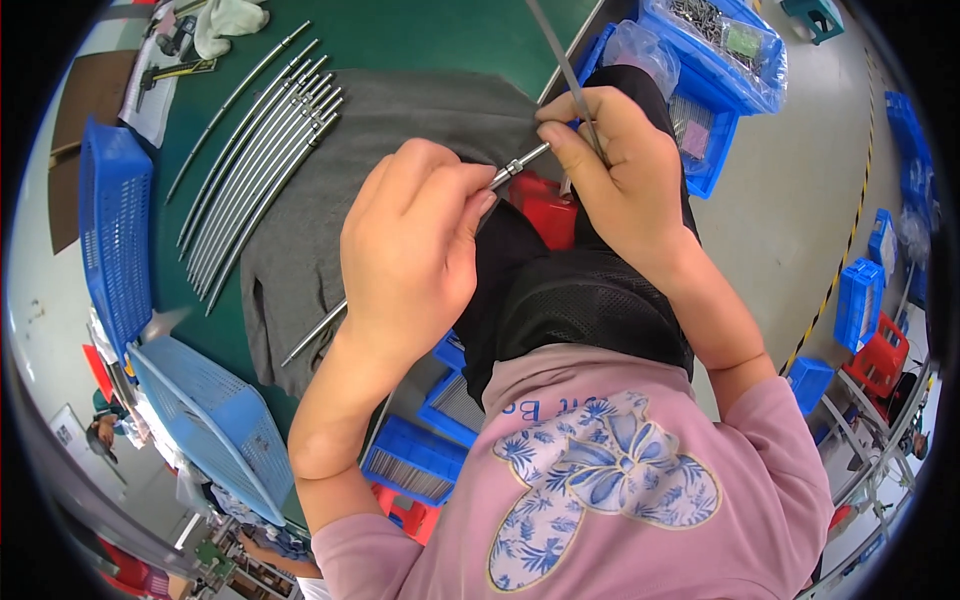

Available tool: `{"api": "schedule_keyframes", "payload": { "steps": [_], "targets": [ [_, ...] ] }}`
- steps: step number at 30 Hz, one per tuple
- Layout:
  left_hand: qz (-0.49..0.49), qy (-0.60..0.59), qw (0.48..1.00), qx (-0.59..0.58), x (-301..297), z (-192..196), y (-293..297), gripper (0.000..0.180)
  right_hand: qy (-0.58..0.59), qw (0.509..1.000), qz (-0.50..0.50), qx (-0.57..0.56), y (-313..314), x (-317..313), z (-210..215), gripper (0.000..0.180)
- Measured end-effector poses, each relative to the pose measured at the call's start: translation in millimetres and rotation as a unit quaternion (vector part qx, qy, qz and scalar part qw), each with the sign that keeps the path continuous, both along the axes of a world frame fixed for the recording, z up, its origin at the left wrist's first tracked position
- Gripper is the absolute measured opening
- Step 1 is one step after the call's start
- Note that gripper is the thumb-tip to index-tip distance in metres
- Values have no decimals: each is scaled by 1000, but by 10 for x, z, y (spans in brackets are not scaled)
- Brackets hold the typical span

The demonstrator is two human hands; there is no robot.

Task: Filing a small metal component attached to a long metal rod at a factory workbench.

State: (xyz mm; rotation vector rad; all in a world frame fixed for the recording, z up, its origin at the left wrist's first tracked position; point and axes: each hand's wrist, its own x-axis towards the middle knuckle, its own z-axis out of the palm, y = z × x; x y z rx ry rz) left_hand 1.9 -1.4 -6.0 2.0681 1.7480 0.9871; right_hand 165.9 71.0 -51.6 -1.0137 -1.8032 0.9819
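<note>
My left hand (405, 235) is closed around a long, thin metal rod (318, 332), which slants from lower left to upper right beneath my palm. A stepped collar (508, 172) and a narrow tip stick out past my left fingertips. My right hand (630, 170) is at that tip, its thumb and index finger bent together close to the end. A thin grey metal strip (562, 62) runs down from the top edge into my right hand; its lower end is hidden. Beneath both hands lies a dark grey cloth (420, 105).
Several similar metal rods (262, 165) lie side by side on the green table (400, 35). Blue baskets (115, 230) stand to the left. Blue bins (720, 150) with small metal parts are at upper right; another blue bin (425, 455) sits below. A red stool (545, 210) shows between my legs.
</note>
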Motion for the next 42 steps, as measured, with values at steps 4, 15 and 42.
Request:
{"api": "schedule_keyframes", "payload": {
  "steps": [4,15,42],
  "targets": [
    [-12,70,994,81,-6,-67,-17,20,-59,998,18,-23,-108,178,111,10],
    [8,81,989,121,22,-95,-3,22,62,991,97,-74,-450,212,49,10],
    [4,66,987,146,54,-148,37,11,13,997,-67,-41,-186,-62,190,11]
  ]
}}
